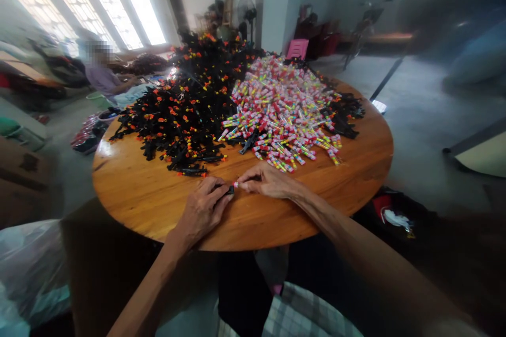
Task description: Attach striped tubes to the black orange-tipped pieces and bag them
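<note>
My left hand [203, 208] rests on the round wooden table [150, 197] near its front edge, fingers pinched on a small black piece [230, 189]. My right hand [265, 181] meets it from the right, pinching a small pink and white tube [236, 185] end to end against the black piece. Behind the hands lies a big heap of black pieces with orange and yellow tips [185, 100]. Beside it on the right is a heap of several pink, white and yellow tubes [282, 102].
Another person [108, 80] sits at the far left by the windows. A white plastic bag [27, 268] is at my lower left. A pink stool [297, 48] and a fan [247, 10] stand at the back. A red and white object [391, 216] lies on the floor to the right.
</note>
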### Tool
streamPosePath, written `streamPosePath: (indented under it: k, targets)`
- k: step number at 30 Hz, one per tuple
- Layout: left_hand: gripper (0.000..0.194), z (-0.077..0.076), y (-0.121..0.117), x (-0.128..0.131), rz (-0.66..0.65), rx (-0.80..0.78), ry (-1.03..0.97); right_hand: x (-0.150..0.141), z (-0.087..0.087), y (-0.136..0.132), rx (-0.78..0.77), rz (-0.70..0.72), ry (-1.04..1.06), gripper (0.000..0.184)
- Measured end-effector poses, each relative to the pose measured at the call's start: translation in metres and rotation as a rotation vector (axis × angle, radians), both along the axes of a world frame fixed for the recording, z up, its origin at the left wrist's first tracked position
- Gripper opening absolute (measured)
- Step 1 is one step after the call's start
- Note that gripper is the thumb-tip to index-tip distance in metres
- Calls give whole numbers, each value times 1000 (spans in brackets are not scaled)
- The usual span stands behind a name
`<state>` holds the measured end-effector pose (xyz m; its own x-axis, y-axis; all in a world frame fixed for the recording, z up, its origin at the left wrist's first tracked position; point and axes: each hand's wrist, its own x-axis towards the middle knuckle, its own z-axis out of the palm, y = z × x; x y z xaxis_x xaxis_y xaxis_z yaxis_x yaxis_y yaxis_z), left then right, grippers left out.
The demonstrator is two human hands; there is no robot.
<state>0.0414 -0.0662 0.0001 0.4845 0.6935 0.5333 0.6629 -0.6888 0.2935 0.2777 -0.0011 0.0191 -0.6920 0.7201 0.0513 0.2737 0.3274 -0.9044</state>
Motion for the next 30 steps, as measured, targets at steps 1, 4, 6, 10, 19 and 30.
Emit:
streamPosePath:
  k: [1,4,6,10,19,30]
  targets:
    - [17,0,0,0,-2,-4,-1,0,0,0,-6,2,3,29]
    - [16,1,0,0,-11,-24,-3,2,-2,1,-25,7,19,28]
    - [16,1,1,0,-10,-29,-2,3,-4,2,-48,12,36,27]
    - [17,-1,1,-1,-10,-32,-26,2,-5,1,-104,23,74,28]
    - [17,-6,-1,-4,-98,0,-26,6,10,-6,-54,33,0,29]
    - [15,-2,-3,-2,-54,89,9,5,-1,0,-37,36,10,25]
